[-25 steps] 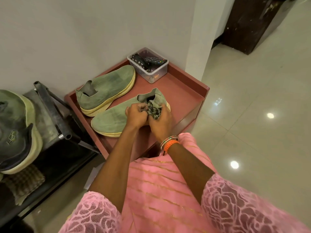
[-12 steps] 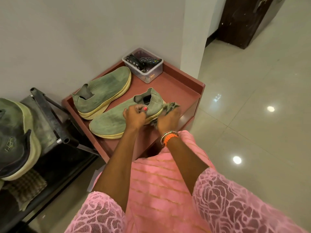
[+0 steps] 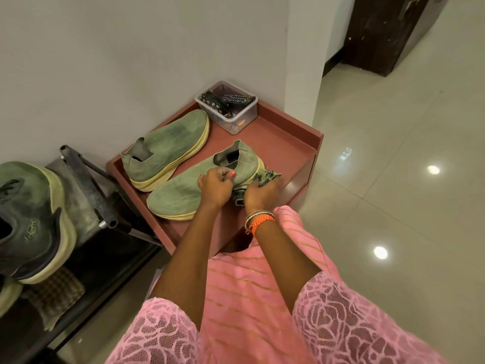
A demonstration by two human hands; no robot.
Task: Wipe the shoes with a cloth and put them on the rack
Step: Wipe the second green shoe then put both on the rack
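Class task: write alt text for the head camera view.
A person's left hand holds the nearer green shoe on a reddish-brown table while the right hand grips a cloth at its heel. A second green shoe lies behind.

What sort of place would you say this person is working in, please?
Most likely a home entryway or hallway. A dark shoe rack holding shoes stands against the wall, a glossy tiled floor reflects ceiling lights, and a clear plastic box with remote controls sits on a small reddish table.
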